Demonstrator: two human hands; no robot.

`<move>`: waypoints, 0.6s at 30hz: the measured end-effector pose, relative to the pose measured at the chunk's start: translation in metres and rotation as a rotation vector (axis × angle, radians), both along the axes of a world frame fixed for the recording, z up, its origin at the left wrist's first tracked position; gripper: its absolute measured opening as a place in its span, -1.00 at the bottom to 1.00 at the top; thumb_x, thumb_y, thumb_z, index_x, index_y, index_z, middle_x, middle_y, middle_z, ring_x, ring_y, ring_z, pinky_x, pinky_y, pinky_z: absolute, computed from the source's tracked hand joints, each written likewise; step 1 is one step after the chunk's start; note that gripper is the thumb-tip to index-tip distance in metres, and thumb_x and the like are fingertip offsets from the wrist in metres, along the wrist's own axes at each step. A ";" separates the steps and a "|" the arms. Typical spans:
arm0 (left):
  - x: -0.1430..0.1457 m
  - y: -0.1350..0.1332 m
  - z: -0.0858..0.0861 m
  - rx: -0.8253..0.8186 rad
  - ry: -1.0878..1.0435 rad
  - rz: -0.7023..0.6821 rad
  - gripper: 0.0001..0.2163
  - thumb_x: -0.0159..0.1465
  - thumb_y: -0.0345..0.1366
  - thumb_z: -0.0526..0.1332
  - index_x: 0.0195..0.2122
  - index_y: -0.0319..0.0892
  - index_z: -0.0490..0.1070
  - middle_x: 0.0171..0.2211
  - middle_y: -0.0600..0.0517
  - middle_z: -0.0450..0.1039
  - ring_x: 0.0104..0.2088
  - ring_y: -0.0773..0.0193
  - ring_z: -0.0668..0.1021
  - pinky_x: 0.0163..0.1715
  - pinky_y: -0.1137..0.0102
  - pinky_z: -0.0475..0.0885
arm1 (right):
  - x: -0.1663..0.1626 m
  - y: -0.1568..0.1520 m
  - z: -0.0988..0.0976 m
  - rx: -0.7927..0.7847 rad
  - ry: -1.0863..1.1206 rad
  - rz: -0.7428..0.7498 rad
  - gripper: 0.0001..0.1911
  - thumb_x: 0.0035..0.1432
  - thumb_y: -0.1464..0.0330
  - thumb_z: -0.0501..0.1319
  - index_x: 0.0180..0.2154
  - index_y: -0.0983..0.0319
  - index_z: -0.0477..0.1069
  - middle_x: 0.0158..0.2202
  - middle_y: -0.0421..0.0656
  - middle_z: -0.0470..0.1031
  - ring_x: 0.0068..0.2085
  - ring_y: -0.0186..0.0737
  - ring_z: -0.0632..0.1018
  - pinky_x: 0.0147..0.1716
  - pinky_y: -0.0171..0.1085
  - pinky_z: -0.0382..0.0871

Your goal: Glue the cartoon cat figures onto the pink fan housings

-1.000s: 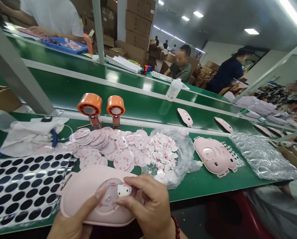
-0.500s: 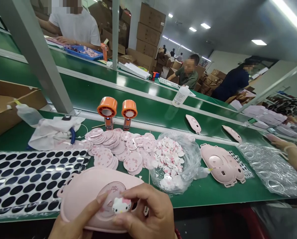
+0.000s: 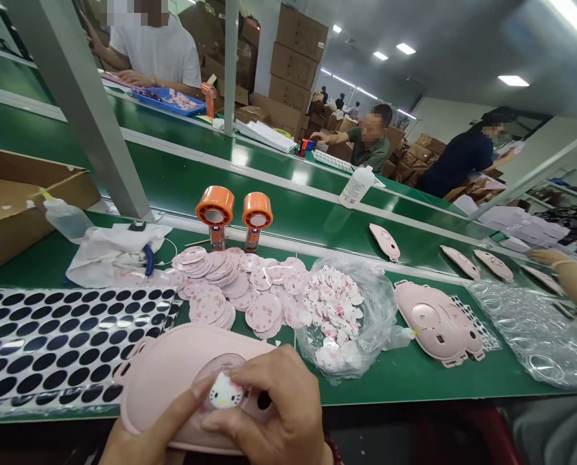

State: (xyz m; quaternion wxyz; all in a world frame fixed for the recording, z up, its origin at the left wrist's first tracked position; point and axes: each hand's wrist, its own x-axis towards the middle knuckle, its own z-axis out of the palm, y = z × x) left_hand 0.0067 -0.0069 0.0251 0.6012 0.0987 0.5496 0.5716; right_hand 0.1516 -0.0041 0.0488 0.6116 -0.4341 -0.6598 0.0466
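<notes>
A pink plastic cover (image 3: 172, 368) with a round recess is tilted toward me at the near table edge. My left hand (image 3: 155, 426) grips its near side, the thumb lying across the front by the recess. Between the thumb and fingers of my right hand (image 3: 279, 413) is a white cat-face piece (image 3: 225, 391) with a pink bow, held over the recess; whether it touches the cover I cannot tell. Past the cover lie a clear bag of cat-face pieces (image 3: 334, 300) and a pile of round pink discs (image 3: 211, 307).
Sheets of black ovals (image 3: 70, 342) lie at left, near a squeeze bottle (image 3: 66, 219) and a cardboard box (image 3: 22, 206). Two orange handheld fans (image 3: 214, 206) stand behind the discs. Another pink cover (image 3: 438, 323) lies at right, before a co-worker's hand (image 3: 576, 281).
My right hand has moved slightly left with the cat-face piece, now turned more upright over the recess. More pink parts show on the far strip at right, where the co-worker's hand has shifted.
</notes>
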 end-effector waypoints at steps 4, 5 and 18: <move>0.008 0.005 0.019 -0.079 -0.108 0.092 -0.30 -0.31 -0.45 0.73 -0.06 -0.02 0.69 -0.27 0.10 0.78 0.02 -0.15 0.81 -0.29 0.40 0.78 | -0.003 -0.002 -0.006 0.025 -0.195 -0.155 -0.64 0.62 0.07 0.30 -0.21 0.13 0.63 -0.38 -0.24 0.66 -0.39 -0.24 0.62 -0.38 -0.25 0.52; 0.009 0.005 0.021 -0.103 -0.127 0.117 -0.34 -0.28 -0.50 0.69 -0.08 -0.02 0.68 -0.30 0.09 0.78 -0.02 -0.13 0.82 -0.33 0.43 0.76 | -0.003 -0.003 -0.006 0.029 -0.234 -0.180 -0.64 0.62 0.08 0.29 -0.21 0.13 0.65 -0.37 -0.22 0.65 -0.39 -0.23 0.60 -0.39 -0.25 0.51; 0.014 0.012 0.024 -0.127 -0.033 0.158 -0.44 -0.15 -0.54 0.57 -0.05 -0.12 0.68 -0.12 -0.03 0.82 0.05 -0.12 0.80 -0.25 0.46 0.75 | -0.007 -0.006 -0.015 0.121 -0.501 -0.200 -0.60 0.69 0.36 0.13 -0.11 0.36 0.70 -0.32 -0.10 0.73 -0.41 -0.16 0.57 -0.46 -0.15 0.50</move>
